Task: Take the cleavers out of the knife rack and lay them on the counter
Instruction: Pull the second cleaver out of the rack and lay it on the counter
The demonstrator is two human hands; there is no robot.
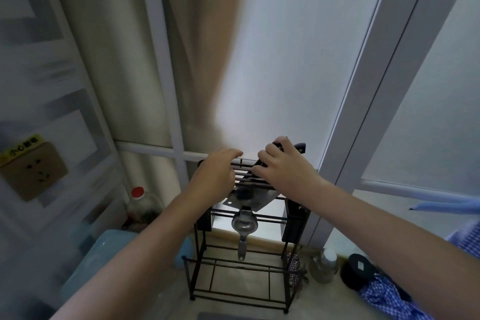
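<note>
A black wire knife rack (241, 262) stands on the counter against the window. A cleaver (249, 199) with a steel blade sits tilted in the rack's top slots, its dark handle pointing up to the right. My right hand (283, 163) is closed around that handle. A second dark handle (300, 147) shows just behind my right hand. My left hand (218, 171) rests on the rack's top bars at the left, fingers spread and holding nothing.
A metal squeezer (244, 226) hangs from the rack's middle bar. A red-capped bottle (141, 205) and a blue container (104, 254) are at the left. A jar (324, 265), a black lid (359, 267) and a blue checked cloth (389, 296) are at the right.
</note>
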